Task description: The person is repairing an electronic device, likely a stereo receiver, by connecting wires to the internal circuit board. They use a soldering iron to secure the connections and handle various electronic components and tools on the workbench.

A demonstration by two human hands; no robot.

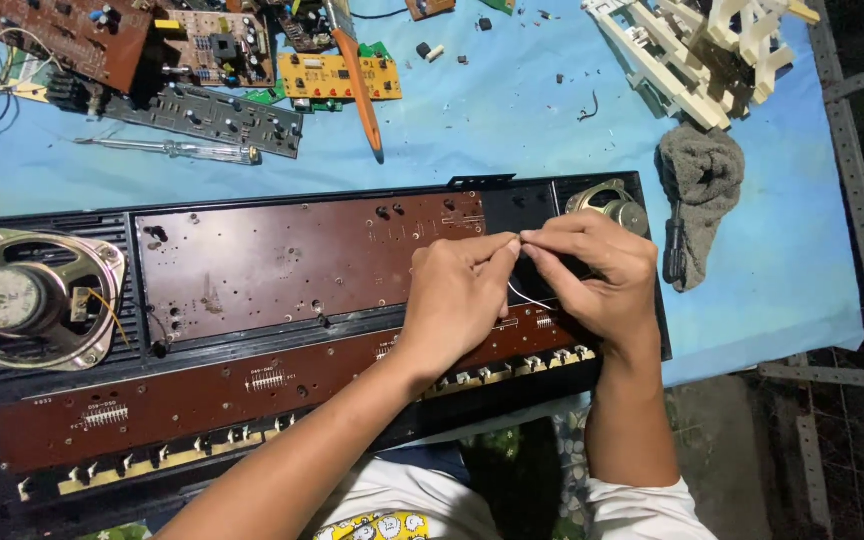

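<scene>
Forearms enter from the bottom edge, above a white printed shirt (392, 505). Nearest the person lies the lower brown circuit board (212, 395) of an opened black keyboard casing (42, 505), with a row of pale contacts along its near edge. Both hands meet over the right part of the casing. The left hand (457, 295) has thumb and forefinger pinched closed on the upper end of a thin white wire (524, 297); the right hand (592, 270) pinches the same wire at the same spot, fingertips of the two hands touching. The wire runs down from the pinch between the hands toward the lower board; its far end is hidden under the right hand. Behind the hands sits the upper brown circuit board (282, 260), and at the casing's left end a large round speaker (27, 298) is mounted. A smaller speaker (612, 205) shows just beyond the right hand at the casing's right corner. A grey rag (700, 185) lies just right of the casing on the blue table cover (512, 110). Farther back lie a clear-handled screwdriver (187, 150), an orange-handled tool (360, 85), loose circuit boards (202, 50) at upper left, and cream plastic key frames (697, 45) at upper right.
</scene>
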